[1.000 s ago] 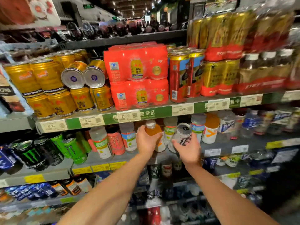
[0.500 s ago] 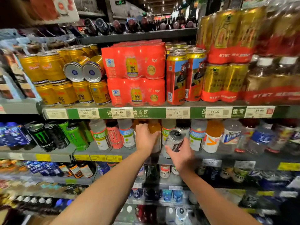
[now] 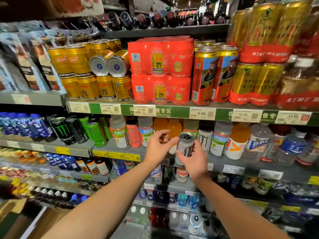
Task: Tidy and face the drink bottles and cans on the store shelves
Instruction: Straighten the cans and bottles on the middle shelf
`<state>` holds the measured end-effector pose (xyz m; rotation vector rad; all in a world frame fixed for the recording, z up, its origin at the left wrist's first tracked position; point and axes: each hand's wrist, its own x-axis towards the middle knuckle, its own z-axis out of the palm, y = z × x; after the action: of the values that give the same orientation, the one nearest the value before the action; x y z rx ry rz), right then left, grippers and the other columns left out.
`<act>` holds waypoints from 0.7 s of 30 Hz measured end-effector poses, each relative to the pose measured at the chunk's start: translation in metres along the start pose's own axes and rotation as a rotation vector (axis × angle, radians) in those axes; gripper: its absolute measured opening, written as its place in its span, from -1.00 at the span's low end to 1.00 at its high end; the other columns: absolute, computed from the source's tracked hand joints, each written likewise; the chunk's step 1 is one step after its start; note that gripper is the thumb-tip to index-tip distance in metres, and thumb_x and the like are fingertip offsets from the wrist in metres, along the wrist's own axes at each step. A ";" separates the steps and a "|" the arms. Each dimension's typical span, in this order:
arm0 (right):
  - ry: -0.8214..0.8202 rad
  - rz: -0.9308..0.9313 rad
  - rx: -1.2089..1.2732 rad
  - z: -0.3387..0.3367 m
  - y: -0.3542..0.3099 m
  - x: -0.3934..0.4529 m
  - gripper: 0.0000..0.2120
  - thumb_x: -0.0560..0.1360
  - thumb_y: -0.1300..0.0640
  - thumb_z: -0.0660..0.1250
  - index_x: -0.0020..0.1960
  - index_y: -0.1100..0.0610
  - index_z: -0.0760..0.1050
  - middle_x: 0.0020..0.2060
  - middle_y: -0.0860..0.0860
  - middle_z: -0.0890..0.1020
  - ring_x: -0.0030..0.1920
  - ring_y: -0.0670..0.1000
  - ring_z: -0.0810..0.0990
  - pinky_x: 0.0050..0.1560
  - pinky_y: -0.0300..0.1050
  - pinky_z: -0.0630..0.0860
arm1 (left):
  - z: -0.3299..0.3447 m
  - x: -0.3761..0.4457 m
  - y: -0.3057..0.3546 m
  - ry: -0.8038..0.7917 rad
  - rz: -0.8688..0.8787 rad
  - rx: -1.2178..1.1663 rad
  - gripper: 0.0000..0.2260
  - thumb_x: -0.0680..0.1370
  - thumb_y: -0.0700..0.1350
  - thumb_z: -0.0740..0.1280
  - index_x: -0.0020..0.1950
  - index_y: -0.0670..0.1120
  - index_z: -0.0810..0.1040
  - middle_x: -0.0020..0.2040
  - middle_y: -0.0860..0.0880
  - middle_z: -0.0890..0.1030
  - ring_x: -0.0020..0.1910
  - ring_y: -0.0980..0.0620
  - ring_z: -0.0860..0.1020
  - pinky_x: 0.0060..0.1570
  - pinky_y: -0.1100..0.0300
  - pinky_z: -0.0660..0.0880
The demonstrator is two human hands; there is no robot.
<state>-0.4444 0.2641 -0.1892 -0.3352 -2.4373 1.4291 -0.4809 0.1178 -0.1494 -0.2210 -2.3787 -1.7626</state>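
On the far left of our mid shelf [image 3: 51, 147] we see blue bottles [image 3: 22, 125], then black and green cans [image 3: 76, 130], all upright and packed close. Above them, gold cans [image 3: 74, 66] stand in two tiers, w/ two more lying on their sides [image 3: 108, 63], bottoms facing out. Next come red multipacks [image 3: 160, 66], stacked two high.

Our left hand [image 3: 158, 147] hangs in front of the mid shelf, fingers spread and loosely curled, gripping nothing; its fingertips sit just beside the top of the silver can [image 3: 185, 145]. Behind it stands an orange bottle [image 3: 172, 128]. Our right hand [image 3: 195, 161] wraps that silver can from below and behind, thumb across the front, w/ the can tilted top-left and lifted off the shelf edge, approx. in front of a white can [image 3: 205, 138].

Further right: white-label bottles [image 3: 219, 142], an orange-and-white bottle [image 3: 238, 142], then clear bottles w/ blue labels [image 3: 291, 147]. Price tags [image 3: 202, 113] line the shelf rail above.
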 end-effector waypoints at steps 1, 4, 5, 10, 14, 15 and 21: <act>-0.008 -0.001 0.018 0.005 -0.004 -0.004 -0.45 0.36 -0.08 0.53 0.26 -0.08 0.39 0.08 -0.13 0.61 0.07 -0.04 0.58 0.06 -0.06 0.52 | -0.003 -0.002 -0.002 -0.065 -0.029 0.005 -0.59 0.43 0.04 0.57 0.20 -0.05 0.59 -0.10 0.00 0.60 -0.15 0.14 0.55 -0.11 0.37 0.49; -0.040 -0.019 0.032 0.027 -0.015 -0.011 -0.30 0.26 -0.18 0.45 0.35 -0.14 0.33 0.19 -0.07 0.60 0.17 0.02 0.59 0.13 0.10 0.57 | -0.016 -0.005 -0.013 -0.152 -0.085 0.035 -0.56 0.33 0.19 0.58 0.06 0.00 0.58 -0.16 0.11 0.55 -0.15 0.13 0.53 -0.10 0.33 0.44; -0.051 -0.017 0.038 0.036 -0.016 -0.012 -0.31 0.24 -0.19 0.43 0.34 -0.16 0.34 0.17 -0.08 0.61 0.15 0.02 0.60 0.13 0.11 0.58 | -0.024 -0.005 -0.014 -0.152 -0.105 0.007 -0.57 0.33 0.16 0.59 0.05 -0.02 0.57 -0.16 0.10 0.54 -0.15 0.13 0.52 -0.11 0.31 0.44; -0.068 -0.052 0.060 0.093 -0.069 -0.035 -0.29 0.31 0.01 0.49 0.41 -0.15 0.35 0.28 -0.14 0.52 0.28 -0.06 0.49 0.30 0.06 0.48 | -0.097 0.002 -0.035 -0.120 -0.191 -0.089 -0.48 0.31 -0.13 0.66 0.20 -0.13 0.55 -0.05 -0.08 0.65 -0.22 0.17 0.61 -0.12 0.22 0.63; -0.065 -0.097 0.025 0.112 -0.084 -0.034 -0.28 0.39 0.09 0.51 0.49 0.05 0.34 0.38 -0.01 0.47 0.39 0.00 0.41 0.40 -0.09 0.35 | -0.109 0.006 -0.032 -0.037 -0.190 -0.130 -0.61 0.36 -0.31 0.60 0.10 -0.17 0.54 -0.27 0.10 0.60 -0.42 0.33 0.56 -0.29 0.38 0.46; -0.072 -0.095 0.018 0.120 -0.089 -0.035 -0.29 0.41 0.12 0.51 0.50 0.09 0.33 0.39 0.00 0.46 0.40 0.01 0.39 0.36 -0.18 0.31 | -0.117 0.006 -0.029 -0.015 -0.171 -0.125 -0.62 0.35 -0.28 0.61 0.08 -0.16 0.55 -0.27 0.12 0.60 -0.40 0.36 0.56 -0.27 0.39 0.45; -0.187 -0.174 -0.047 0.200 -0.142 -0.045 -0.24 0.43 0.03 0.52 0.54 0.07 0.27 0.48 0.00 0.37 0.48 -0.01 0.32 0.42 -0.16 0.28 | -0.207 0.022 -0.064 0.133 -0.134 -0.104 -0.61 0.29 -0.10 0.64 0.03 -0.08 0.59 -0.22 0.07 0.68 -0.26 0.15 0.67 -0.18 0.26 0.60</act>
<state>-0.4829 0.0195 -0.1632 0.0028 -2.5765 1.3855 -0.5063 -0.0989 -0.1453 0.0434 -2.2595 -1.8970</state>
